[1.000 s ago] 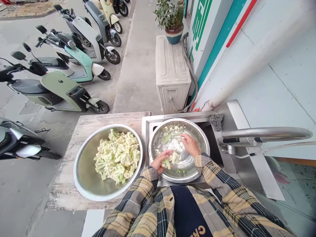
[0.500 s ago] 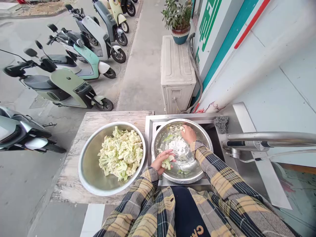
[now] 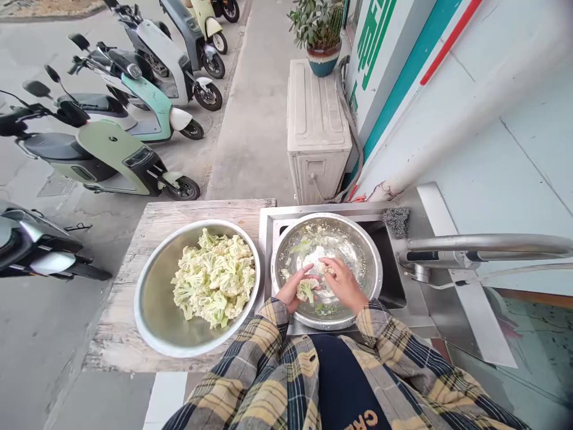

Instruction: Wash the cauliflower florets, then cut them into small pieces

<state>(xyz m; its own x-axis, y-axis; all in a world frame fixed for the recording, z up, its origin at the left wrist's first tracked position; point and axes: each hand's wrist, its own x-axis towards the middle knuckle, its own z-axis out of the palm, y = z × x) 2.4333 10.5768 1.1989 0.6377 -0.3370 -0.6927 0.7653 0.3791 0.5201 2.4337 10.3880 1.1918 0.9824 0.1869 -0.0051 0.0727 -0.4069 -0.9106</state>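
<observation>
A steel bowl (image 3: 371, 263) with water and a few cauliflower bits sits in a steel sink (image 3: 394, 286). My left hand (image 3: 293, 291) is cupped round a clump of cauliflower florets (image 3: 307, 290) at the bowl's near side. My right hand (image 3: 342, 282) is beside it, fingers curled on a small cauliflower piece (image 3: 328, 269) held against the clump. A larger steel bowl (image 3: 154, 304) on the wooden board (image 3: 152, 221) to the left is heaped with cauliflower florets (image 3: 215, 278).
A long tap (image 3: 483, 245) reaches over the sink from the right. A steel scourer (image 3: 396, 221) lies on the sink's far rim. Behind stand an air-conditioner unit (image 3: 316, 128) with a potted plant (image 3: 317, 30), and several parked scooters (image 3: 102, 149) on the left.
My right hand has come back from the far side of the sink bowl to meet my left hand at the near side. The left hand stayed with its florets.
</observation>
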